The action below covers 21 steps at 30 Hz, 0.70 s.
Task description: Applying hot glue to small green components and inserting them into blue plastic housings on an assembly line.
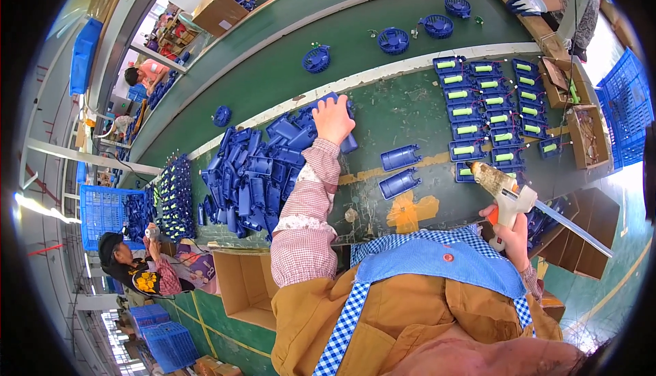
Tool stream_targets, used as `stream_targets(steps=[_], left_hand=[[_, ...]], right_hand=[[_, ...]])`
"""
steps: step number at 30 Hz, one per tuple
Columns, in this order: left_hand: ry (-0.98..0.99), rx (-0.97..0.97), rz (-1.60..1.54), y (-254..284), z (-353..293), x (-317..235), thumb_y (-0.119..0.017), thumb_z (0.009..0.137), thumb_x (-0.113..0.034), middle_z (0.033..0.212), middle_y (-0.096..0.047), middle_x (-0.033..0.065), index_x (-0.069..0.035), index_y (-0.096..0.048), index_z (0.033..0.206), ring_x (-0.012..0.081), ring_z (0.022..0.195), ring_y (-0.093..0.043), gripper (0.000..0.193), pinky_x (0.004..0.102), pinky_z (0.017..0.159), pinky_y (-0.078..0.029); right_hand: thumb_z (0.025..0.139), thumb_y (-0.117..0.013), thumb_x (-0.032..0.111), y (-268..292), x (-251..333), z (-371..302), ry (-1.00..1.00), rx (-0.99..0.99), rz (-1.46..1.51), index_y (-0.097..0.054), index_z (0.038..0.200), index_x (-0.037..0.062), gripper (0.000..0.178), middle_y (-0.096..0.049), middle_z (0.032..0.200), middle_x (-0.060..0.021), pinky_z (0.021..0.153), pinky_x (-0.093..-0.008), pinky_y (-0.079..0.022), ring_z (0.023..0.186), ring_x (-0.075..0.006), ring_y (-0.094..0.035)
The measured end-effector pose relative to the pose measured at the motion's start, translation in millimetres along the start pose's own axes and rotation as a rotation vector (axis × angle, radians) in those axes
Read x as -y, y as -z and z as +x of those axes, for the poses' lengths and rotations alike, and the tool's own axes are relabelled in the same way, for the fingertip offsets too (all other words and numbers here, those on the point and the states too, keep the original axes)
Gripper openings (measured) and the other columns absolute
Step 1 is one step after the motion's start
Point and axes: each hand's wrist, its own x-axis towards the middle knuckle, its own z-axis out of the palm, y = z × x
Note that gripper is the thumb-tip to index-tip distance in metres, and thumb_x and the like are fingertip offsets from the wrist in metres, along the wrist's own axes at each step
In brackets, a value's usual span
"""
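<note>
My left hand [333, 122] reaches over the right end of a heap of blue plastic casings [247, 178], its fingers bent around a blue casing at the heap's edge. My right hand [514, 234] grips a white hot glue gun [512, 202], with a long translucent glue stick [574, 229] out of its back. The brown, stained nozzle points at the rows of blue casings fitted with light green cylindrical cells [467, 129]. Between my hands, two casings without cells [400, 183] lie side by side on the green worktable [383, 120].
Beyond a pale rail, round blue fan housings [393, 40] sit on the green belt [266, 79]. Small cardboard boxes [588, 137] flank the right rows. An open carton [246, 287] stands below the table's front edge. One co-worker [137, 263] works at left; a gloved hand [526, 4] shows far right.
</note>
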Motion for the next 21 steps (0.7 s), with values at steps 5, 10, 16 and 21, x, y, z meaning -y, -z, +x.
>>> stream_targets(steps=[5, 10, 16, 21], left_hand=[[0.198, 0.033, -0.332, 16.6, 14.8, 0.0, -0.064, 0.066, -0.017, 0.106, -0.063, 0.0190, -0.012, -0.056, 0.117, 0.0378, 0.098, -0.058, 0.052, 0.0475, 0.082, -0.047], [0.365, -0.009, -0.809, -1.4, 25.6, 8.6, -0.063, 0.068, -0.008, 0.100, -0.065, 0.0173, -0.004, -0.055, 0.115, 0.0312, 0.086, -0.064, 0.048, 0.0398, 0.081, -0.050], [0.669, 0.140, -1.467, -8.9, 24.8, -24.2, -0.057, 0.081, -0.002, 0.100, -0.056, 0.0119, -0.003, -0.041, 0.128, 0.0211, 0.079, -0.063, 0.050, 0.0354, 0.058, -0.058], [0.679, 0.282, -1.359, -4.1, 7.5, -52.9, -0.058, 0.083, -0.003, 0.108, -0.052, 0.0183, -0.006, -0.034, 0.137, 0.0282, 0.091, -0.061, 0.059, 0.0382, 0.066, -0.057]], right_hand=[[0.063, -0.051, 0.002, -0.1, -0.2, 0.4, -0.010, -0.019, 0.015, -0.054, 0.111, -0.0070, 0.048, -0.064, 0.098, -0.0118, 0.084, -0.0290, -0.046, 0.092, -0.0181, -0.059], [0.063, -0.051, 0.002, -3.5, 1.4, 0.4, -0.011, -0.022, 0.008, -0.054, 0.111, -0.0068, 0.048, -0.064, 0.099, -0.0122, 0.084, -0.0297, -0.046, 0.092, -0.0184, -0.060], [0.062, -0.053, 0.007, 0.6, -0.3, 0.0, -0.077, -0.019, -0.026, -0.050, 0.115, -0.0061, 0.055, -0.063, 0.097, -0.0141, 0.093, -0.0365, -0.045, 0.097, -0.0249, -0.061], [0.062, -0.052, 0.007, -0.5, 3.9, 1.4, -0.087, -0.011, -0.024, -0.048, 0.116, -0.0069, 0.056, -0.064, 0.097, -0.0139, 0.095, -0.0372, -0.045, 0.099, -0.0255, -0.061]])
